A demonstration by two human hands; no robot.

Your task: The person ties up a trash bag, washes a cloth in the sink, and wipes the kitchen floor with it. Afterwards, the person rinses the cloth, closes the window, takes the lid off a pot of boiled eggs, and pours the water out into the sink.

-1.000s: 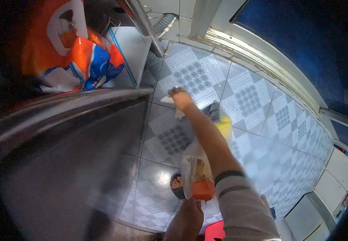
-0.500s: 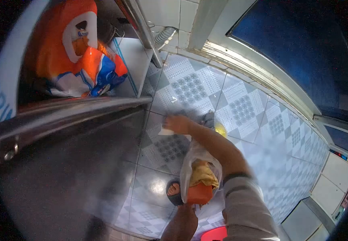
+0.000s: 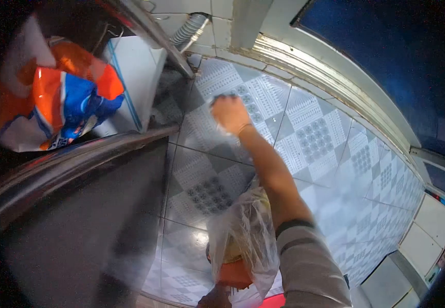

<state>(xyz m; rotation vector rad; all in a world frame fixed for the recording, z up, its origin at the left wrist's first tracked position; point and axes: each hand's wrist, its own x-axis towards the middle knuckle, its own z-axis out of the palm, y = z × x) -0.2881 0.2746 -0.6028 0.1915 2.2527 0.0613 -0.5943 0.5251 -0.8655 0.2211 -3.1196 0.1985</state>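
Observation:
My right hand (image 3: pixel 230 114) is closed and pressed down at the patterned floor tiles (image 3: pixel 197 169), arm stretched forward. A thin white piece (image 3: pixel 224 131), paper or cloth, shows at its lower edge. Under my forearm hangs a clear plastic bag (image 3: pixel 256 220), with something yellowish inside it. An orange thing (image 3: pixel 235 273) shows at the bag's lower part; I cannot make out its kind. Beside it, at the bottom edge, is a dark skin-toned shape (image 3: pixel 215 297) that may be my left hand; its fingers are not clear.
A dark panel with a shiny metal rail (image 3: pixel 94 151) stands on the left. Behind it are an orange, blue and white plastic package (image 3: pixel 73 100) and a white board (image 3: pixel 132 77). A grey corrugated hose (image 3: pixel 189 30) meets the wall. A door frame (image 3: pixel 325 66) runs along the right.
My right hand has moved forward across the floor, away from me. The plastic bag now covers more of the orange thing. The view has shifted, and the sandalled foot is mostly hidden.

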